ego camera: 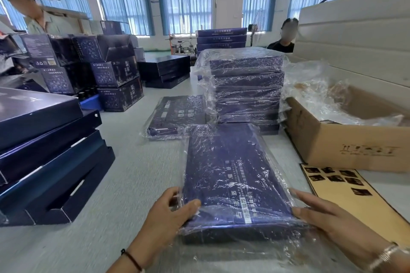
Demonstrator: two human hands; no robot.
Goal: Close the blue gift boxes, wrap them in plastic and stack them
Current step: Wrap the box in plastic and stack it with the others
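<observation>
A flat blue gift box (235,175) in a clear plastic bag lies lengthwise on the pale table in front of me. My left hand (170,213) grips its near left corner, thumb on top. My right hand (326,215) holds the near right corner, fingers along the side. Loose plastic trails off the near end. Behind it rises a stack of several wrapped blue boxes (246,86). One more wrapped box (175,115) lies flat to the stack's left.
Unwrapped dark blue boxes (44,155) are piled at the left edge. A cardboard carton (346,144) with plastic bags stands at right, a tan printed sheet (352,193) before it. More blue cartons (106,66) and two people are at the back.
</observation>
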